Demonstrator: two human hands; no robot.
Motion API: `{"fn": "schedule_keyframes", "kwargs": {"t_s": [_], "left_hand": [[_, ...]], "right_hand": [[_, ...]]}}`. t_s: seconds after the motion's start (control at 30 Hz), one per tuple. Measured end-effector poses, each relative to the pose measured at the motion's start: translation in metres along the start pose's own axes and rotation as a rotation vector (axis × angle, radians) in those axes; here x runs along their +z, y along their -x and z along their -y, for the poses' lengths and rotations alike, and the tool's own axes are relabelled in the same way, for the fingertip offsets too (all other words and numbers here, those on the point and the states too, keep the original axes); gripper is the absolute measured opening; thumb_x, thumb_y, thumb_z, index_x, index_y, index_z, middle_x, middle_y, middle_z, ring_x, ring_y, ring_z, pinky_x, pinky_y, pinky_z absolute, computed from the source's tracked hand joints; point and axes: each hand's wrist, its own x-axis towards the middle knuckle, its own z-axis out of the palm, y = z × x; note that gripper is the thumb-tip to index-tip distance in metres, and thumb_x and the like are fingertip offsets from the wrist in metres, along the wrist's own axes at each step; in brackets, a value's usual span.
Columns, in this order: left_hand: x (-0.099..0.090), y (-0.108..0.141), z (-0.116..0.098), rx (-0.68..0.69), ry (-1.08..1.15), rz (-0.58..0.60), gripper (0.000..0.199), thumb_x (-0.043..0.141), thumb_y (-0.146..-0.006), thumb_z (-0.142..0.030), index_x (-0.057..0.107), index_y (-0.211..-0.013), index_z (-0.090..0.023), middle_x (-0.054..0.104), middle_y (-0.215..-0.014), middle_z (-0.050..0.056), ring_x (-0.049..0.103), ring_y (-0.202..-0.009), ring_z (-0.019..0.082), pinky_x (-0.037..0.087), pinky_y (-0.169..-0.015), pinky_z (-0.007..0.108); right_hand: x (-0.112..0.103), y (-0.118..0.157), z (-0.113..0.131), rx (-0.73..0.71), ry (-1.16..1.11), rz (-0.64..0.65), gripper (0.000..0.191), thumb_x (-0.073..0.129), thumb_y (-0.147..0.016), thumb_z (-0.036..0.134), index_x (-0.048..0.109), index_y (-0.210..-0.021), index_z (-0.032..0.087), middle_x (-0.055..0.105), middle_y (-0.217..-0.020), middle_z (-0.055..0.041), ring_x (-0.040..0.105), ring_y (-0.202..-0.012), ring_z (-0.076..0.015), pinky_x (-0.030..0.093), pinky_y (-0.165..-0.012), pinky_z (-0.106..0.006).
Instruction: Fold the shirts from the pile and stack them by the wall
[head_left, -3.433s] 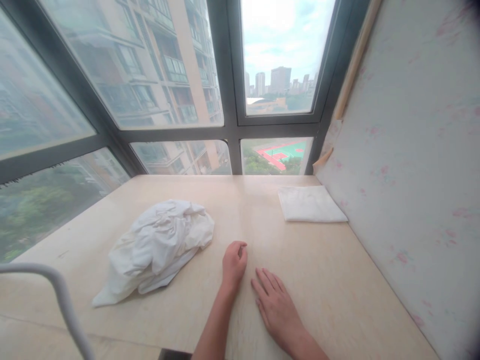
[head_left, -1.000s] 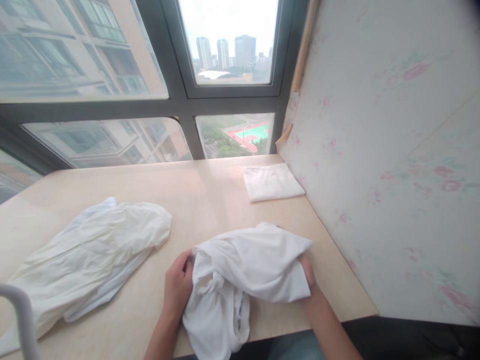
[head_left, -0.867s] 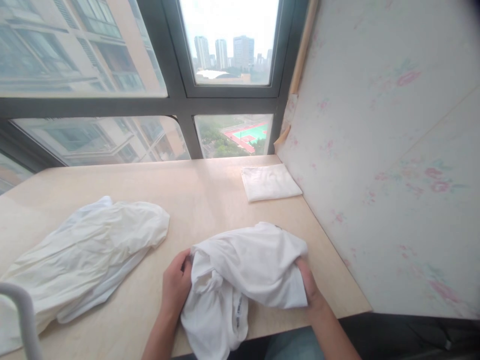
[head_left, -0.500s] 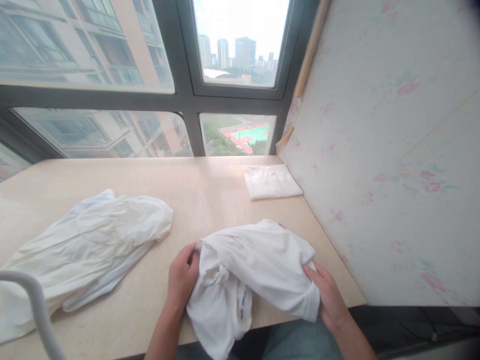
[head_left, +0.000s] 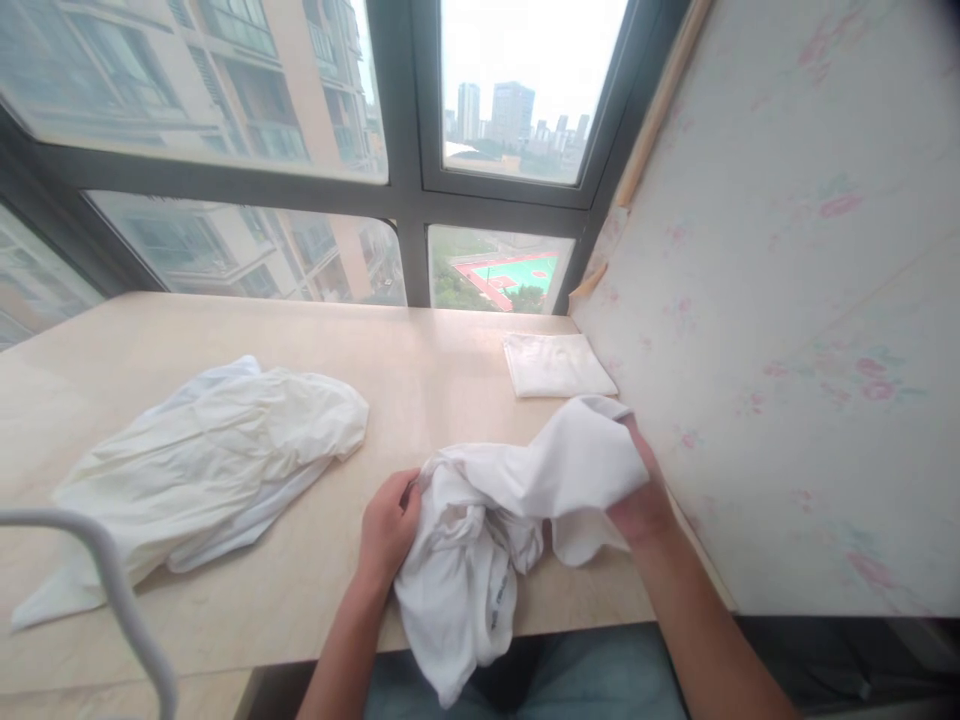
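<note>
Floral wallpaper covers the wall (head_left: 787, 260) on the right, and dark window frames (head_left: 405, 140) rise behind a pale desk (head_left: 435, 390). A white garment (head_left: 472, 520) lies bunched near the front of the desk, its lower tip hanging past the front edge above the person's lap (head_left: 600, 675). The left hand (head_left: 391, 525) is closed on its left side, thumb over the cloth. The right hand (head_left: 637, 490) grips the other end and holds it raised; most of its fingers are hidden, so how tightly they close cannot be told.

To the left lies a loose heap of cream and white cloth (head_left: 225, 465), near a bent grey bar (head_left: 112, 575). A folded white cloth (head_left: 559, 365) sits by the wall, just beyond the raised end; whether the two touch is unclear.

The likeliest trouble is the overhanging tip dragging the garment off the desk if the left hand loosened. Pulling the ends apart could tighten the twisted middle and set creases. A wide sweep of the right hand might also knock the folded cloth askew.
</note>
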Motion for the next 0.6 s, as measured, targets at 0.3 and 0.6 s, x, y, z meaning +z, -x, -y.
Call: {"fn": "schedule_keyframes", "kwargs": {"t_s": [0.3, 0.6], "left_hand": [[-0.001, 0.002, -0.002, 0.028, 0.002, 0.009, 0.023, 0.045, -0.091, -0.029, 0.065, -0.099, -0.021, 0.071, -0.099, 0.005, 0.065, -0.092, 0.02, 0.05, -0.085, 0.032], [0.001, 0.001, -0.003, 0.046, -0.01, 0.026, 0.021, 0.047, -0.09, -0.029, 0.064, -0.099, -0.021, 0.07, -0.103, 0.007, 0.063, -0.096, 0.021, 0.049, -0.089, 0.034]], "right_hand": [[-0.001, 0.011, -0.086, -0.248, 0.797, 0.103, 0.033, 0.057, -0.085, 0.034, 0.069, -0.112, 0.02, 0.065, -0.123, -0.0115, 0.059, -0.115, -0.025, 0.044, -0.103, -0.042], [-0.021, 0.132, -0.106, 0.323, 0.781, 0.268, 0.055, 0.045, -0.089, 0.067, 0.063, -0.071, 0.019, 0.065, -0.062, -0.0042, 0.059, -0.054, -0.0156, 0.043, -0.056, -0.026]]}}
